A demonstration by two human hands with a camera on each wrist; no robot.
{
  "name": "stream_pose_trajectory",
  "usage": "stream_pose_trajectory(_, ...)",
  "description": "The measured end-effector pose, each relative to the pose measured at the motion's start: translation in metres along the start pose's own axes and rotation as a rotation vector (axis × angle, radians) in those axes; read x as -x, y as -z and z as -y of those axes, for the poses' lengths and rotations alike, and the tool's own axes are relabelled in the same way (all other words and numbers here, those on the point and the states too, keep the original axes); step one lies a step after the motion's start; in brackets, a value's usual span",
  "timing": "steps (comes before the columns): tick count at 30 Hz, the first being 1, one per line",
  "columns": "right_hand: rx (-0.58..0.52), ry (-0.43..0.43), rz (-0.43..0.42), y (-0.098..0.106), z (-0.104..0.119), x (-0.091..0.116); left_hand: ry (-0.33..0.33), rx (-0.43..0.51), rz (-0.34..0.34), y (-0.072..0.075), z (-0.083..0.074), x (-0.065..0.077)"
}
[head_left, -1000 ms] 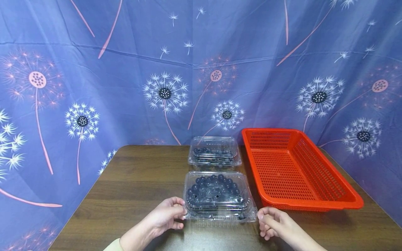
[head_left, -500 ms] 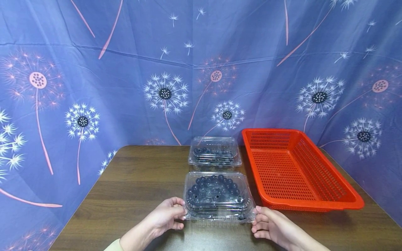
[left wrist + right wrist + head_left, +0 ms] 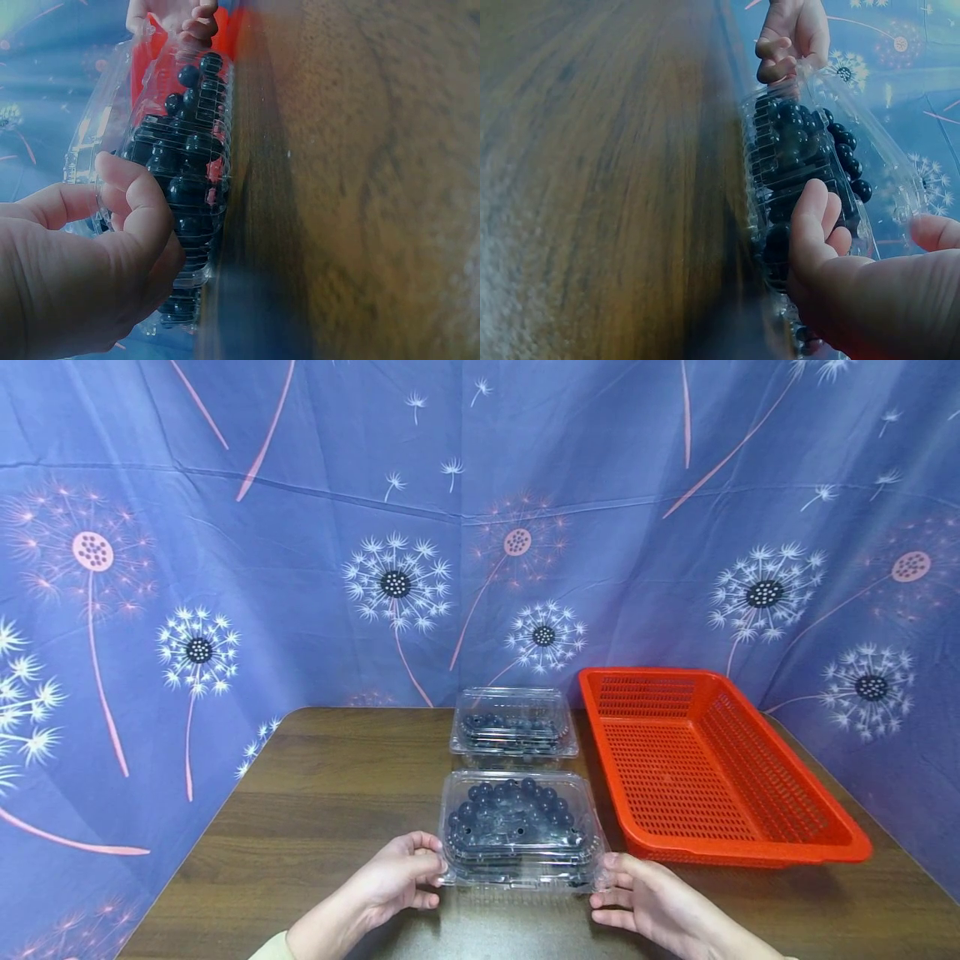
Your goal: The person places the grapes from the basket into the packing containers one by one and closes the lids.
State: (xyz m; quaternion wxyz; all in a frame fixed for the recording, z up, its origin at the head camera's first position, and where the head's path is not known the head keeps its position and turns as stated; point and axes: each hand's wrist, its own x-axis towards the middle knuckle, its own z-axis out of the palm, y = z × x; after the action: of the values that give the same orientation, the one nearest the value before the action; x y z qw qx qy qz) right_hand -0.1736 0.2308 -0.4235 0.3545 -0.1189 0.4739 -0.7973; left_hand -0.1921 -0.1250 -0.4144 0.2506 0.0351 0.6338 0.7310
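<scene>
A clear plastic clamshell box (image 3: pixel 517 827) of dark, glossy, grape-like balls stands at the front middle of the table, its lid down. My left hand (image 3: pixel 397 872) pinches its front left corner between thumb and fingers; the left wrist view shows that hand (image 3: pixel 97 262) at the plastic rim. At the front right corner, my right hand (image 3: pixel 656 897) holds the rim, thumb above and fingers lower. In the right wrist view the fingers of this hand (image 3: pixel 877 277) lie along the box's side. Part of the right thumb's contact is hard to make out.
Behind stands a second clear clamshell box (image 3: pixel 513 722) with similar dark balls. To the right is a red perforated plastic basket (image 3: pixel 757 847), close beside both boxes. Brown wooden table (image 3: pixel 330 777) extends to the left, and a blue dandelion-print cloth (image 3: pixel 300 568) hangs behind.
My right hand has moved left, from just beside the box's front right corner onto it, and now grips there. The left hand and both boxes look unmoved.
</scene>
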Motion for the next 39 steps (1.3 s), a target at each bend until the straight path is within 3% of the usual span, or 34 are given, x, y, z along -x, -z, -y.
stream_pose_trajectory(5,-0.008,-0.013,-0.035,-0.0033,0.001,-0.0005,-0.002,-0.003,0.002,0.0003,-0.0002,0.0011)
stream_pose_trajectory(16,-0.063,0.021,-0.024,-0.0037,-0.0034,-0.0012,-0.009,-0.007,0.0,0.0007,0.0027,0.0024)
stream_pose_trajectory(25,-0.04,0.039,-0.069,-0.005,-0.0053,-0.0021,-0.002,0.0,-0.002,0.0008,0.0029,0.0015)
stream_pose_trajectory(39,-0.015,0.076,-0.066,-0.0032,-0.0084,-0.0027,0.007,0.016,0.071,0.0026,0.0025,0.0056)
